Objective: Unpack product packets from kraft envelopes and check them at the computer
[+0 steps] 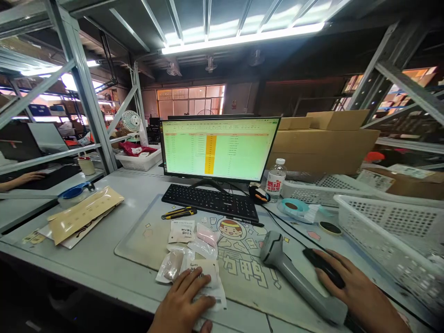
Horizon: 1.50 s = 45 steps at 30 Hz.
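My left hand [182, 298] lies over a labelled plastic packet [208, 296] with a barcode slip, its fingers pressing on it. Around it are a beige item in a clear bag [172, 267], a pink item in a clear bag [207, 238] and a printed slip [181, 231]. My right hand [357, 289] grips a black computer mouse [324, 267]. Just left of that hand, a grey handheld barcode scanner [294, 277] lies on the printed desk mat [243, 273].
A keyboard [210, 202] and monitor [218, 149] stand ahead, with a yellow utility knife [178, 212] nearby. White plastic baskets [391, 236] sit right, beyond them cardboard boxes [322, 143]. A kraft envelope [83, 215] lies left. A co-worker's hand [24, 179] rests far left.
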Each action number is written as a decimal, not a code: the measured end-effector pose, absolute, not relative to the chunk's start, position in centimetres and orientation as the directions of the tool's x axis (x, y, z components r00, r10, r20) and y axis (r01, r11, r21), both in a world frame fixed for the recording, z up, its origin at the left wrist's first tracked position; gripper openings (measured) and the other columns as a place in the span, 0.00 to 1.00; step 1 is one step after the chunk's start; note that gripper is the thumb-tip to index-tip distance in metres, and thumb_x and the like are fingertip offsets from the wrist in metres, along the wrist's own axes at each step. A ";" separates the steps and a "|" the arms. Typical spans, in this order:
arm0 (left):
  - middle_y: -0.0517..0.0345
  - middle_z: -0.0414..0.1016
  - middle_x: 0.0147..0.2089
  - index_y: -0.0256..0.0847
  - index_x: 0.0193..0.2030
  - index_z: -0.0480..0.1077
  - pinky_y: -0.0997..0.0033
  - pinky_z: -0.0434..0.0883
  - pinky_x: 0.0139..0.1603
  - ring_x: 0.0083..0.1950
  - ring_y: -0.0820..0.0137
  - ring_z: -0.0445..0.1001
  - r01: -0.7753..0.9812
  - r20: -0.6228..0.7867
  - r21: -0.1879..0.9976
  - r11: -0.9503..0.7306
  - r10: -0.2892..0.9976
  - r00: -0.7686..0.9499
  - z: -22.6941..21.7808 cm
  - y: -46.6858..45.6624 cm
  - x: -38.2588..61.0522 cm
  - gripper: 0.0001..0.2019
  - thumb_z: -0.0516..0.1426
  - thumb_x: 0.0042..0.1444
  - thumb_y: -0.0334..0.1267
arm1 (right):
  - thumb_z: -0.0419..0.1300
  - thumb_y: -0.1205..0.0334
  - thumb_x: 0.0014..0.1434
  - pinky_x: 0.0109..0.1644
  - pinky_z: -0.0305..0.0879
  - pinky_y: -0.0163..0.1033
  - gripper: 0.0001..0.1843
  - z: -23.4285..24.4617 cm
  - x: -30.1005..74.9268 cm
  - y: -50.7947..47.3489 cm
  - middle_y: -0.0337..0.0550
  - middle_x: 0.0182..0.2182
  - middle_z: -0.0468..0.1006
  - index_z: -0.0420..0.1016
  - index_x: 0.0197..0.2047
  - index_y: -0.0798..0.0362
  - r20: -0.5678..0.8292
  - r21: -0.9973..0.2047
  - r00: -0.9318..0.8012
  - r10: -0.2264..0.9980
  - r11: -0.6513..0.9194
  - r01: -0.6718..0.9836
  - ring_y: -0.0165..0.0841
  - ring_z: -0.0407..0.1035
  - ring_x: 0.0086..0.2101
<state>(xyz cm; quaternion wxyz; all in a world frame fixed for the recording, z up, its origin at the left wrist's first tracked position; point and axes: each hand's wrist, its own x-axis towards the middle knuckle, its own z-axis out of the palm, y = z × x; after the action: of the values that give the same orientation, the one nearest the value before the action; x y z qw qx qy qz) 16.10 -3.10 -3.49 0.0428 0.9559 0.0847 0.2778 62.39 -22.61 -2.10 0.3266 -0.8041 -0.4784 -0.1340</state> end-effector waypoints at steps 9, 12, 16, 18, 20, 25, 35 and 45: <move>0.53 0.71 0.71 0.48 0.55 0.77 0.44 0.73 0.69 0.73 0.50 0.68 0.151 0.569 0.162 -0.975 0.218 0.793 -4.1 -3.4 16.6 0.18 0.64 0.57 0.41 | 0.57 0.38 0.56 0.56 0.76 0.67 0.23 -2.0 62.1 -22.5 0.47 0.56 0.78 0.78 0.53 0.28 0.540 -0.361 0.502 0.676 -0.353 0.863 0.58 0.78 0.51; 0.54 0.73 0.69 0.48 0.53 0.78 0.42 0.74 0.67 0.71 0.49 0.70 0.156 0.595 0.203 -0.967 0.249 0.764 -3.7 -3.9 16.6 0.17 0.64 0.56 0.41 | 0.56 0.37 0.58 0.56 0.77 0.66 0.23 -1.6 61.6 -22.6 0.47 0.56 0.78 0.79 0.53 0.30 0.524 -0.349 0.510 0.682 -0.374 0.859 0.57 0.77 0.53; 0.58 0.71 0.70 0.51 0.56 0.77 0.42 0.73 0.68 0.72 0.52 0.70 0.192 0.505 0.273 -0.943 0.311 0.805 -1.5 -4.8 16.1 0.18 0.62 0.58 0.37 | 0.53 0.38 0.61 0.59 0.76 0.63 0.25 -1.2 60.9 -22.6 0.49 0.59 0.77 0.79 0.55 0.35 0.493 -0.324 0.526 0.693 -0.416 0.850 0.56 0.76 0.56; 0.60 0.71 0.71 0.52 0.56 0.77 0.40 0.72 0.69 0.73 0.52 0.68 0.220 0.477 0.307 -0.926 0.349 0.807 -0.7 -5.1 15.9 0.18 0.61 0.60 0.36 | 0.52 0.39 0.63 0.61 0.75 0.63 0.26 -1.1 60.6 -22.6 0.51 0.60 0.76 0.79 0.56 0.38 0.489 -0.309 0.530 0.693 -0.431 0.848 0.56 0.75 0.56; 0.60 0.70 0.71 0.52 0.56 0.77 0.39 0.71 0.70 0.73 0.52 0.67 0.228 0.466 0.326 -0.917 0.366 0.805 -0.4 -5.2 15.7 0.17 0.60 0.61 0.36 | 0.51 0.40 0.64 0.62 0.73 0.63 0.27 -1.2 60.4 -22.6 0.53 0.60 0.76 0.79 0.57 0.41 0.490 -0.282 0.524 0.697 -0.442 0.852 0.55 0.75 0.57; 0.58 0.70 0.71 0.50 0.57 0.77 0.36 0.71 0.69 0.74 0.51 0.67 0.221 0.468 0.298 -0.929 0.344 0.814 -0.4 -5.3 15.7 0.18 0.58 0.62 0.34 | 0.50 0.43 0.66 0.62 0.72 0.61 0.29 -1.3 60.2 -22.6 0.54 0.61 0.74 0.78 0.60 0.48 0.488 -0.226 0.530 0.694 -0.486 0.844 0.52 0.74 0.57; 0.53 0.69 0.72 0.49 0.59 0.77 0.42 0.76 0.65 0.73 0.50 0.68 0.215 0.459 0.184 -0.959 0.278 0.844 -0.4 -4.8 15.5 0.19 0.58 0.62 0.32 | 0.50 0.49 0.67 0.60 0.74 0.59 0.27 -1.4 59.7 -22.6 0.54 0.62 0.74 0.78 0.62 0.48 0.501 -0.171 0.558 0.662 -0.557 0.813 0.49 0.74 0.56; 0.49 0.78 0.62 0.45 0.51 0.76 0.55 0.78 0.62 0.64 0.58 0.77 0.184 0.551 0.502 -0.845 0.477 0.685 -1.7 -3.6 15.5 0.11 0.52 0.73 0.37 | 0.50 0.50 0.67 0.61 0.73 0.58 0.27 -1.2 59.6 -22.8 0.54 0.60 0.75 0.78 0.61 0.49 0.511 -0.165 0.532 0.675 -0.530 0.832 0.49 0.74 0.56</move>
<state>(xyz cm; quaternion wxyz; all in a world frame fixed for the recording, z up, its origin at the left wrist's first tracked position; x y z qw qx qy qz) 15.54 -3.57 -1.75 0.2081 0.8939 0.1850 0.3514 59.56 -22.77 -1.18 0.1986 -0.8523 -0.4421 -0.1968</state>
